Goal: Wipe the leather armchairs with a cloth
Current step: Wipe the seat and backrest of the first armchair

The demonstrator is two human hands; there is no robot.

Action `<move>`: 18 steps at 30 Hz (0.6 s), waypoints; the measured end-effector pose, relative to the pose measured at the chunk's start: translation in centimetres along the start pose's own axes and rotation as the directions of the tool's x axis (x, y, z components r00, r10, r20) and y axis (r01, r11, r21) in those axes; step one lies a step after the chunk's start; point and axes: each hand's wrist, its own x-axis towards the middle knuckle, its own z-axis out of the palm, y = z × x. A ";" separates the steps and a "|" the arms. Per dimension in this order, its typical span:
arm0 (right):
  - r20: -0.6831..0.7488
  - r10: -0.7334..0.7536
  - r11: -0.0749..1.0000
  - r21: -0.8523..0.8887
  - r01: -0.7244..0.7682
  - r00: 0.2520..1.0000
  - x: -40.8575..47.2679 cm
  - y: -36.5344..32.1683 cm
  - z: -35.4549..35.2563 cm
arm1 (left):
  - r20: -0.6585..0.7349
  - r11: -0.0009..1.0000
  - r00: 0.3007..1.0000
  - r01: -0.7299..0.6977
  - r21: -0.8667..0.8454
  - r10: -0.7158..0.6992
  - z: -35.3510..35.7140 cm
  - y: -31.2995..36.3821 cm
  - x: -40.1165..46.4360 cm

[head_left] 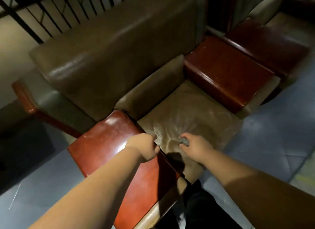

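A brown leather armchair (109,58) with glossy red-brown wooden armrests fills the middle of the view. Its tan seat cushion (190,109) is creased and streaked. My right hand (194,147) presses a small bunched grey cloth (184,141) onto the near part of the seat, most of the cloth hidden under the fingers. My left hand (144,147) rests on the inner edge of the near wooden armrest (109,143), its fingers curled over that edge.
A second armchair (272,39) with a wooden armrest stands close on the right, touching the far armrest (228,72). Dark railing bars (56,12) run behind the backrest. Grey tiled floor (276,135) lies to the right and near left. My dark trouser leg (204,208) is by the seat front.
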 end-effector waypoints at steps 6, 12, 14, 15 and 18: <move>-0.132 0.000 1.000 -0.020 -0.003 0.991 -7.3 0.6 -3.6 | -0.041 0.998 0.997 -0.063 0.014 0.064 -4.1 4.3 -2.5; -0.190 0.019 0.999 -0.025 -0.025 0.982 -10.2 4.5 -9.0 | -0.084 0.995 0.992 -0.091 0.036 0.094 -7.2 10.5 -1.9; -0.203 0.018 1.000 -0.021 -0.023 0.979 -10.4 6.3 -10.6 | -0.092 0.995 0.992 -0.085 0.043 0.088 -7.8 12.8 -0.9; -0.208 0.011 1.000 -0.021 -0.015 0.978 -10.5 7.2 -11.2 | -0.093 0.995 0.992 -0.086 0.042 0.089 -8.2 14.1 -0.6; -0.214 -0.006 0.998 -0.058 -0.007 0.977 -10.9 10.3 -13.6 | -0.083 0.997 0.994 -0.075 0.025 0.077 -9.1 18.7 0.5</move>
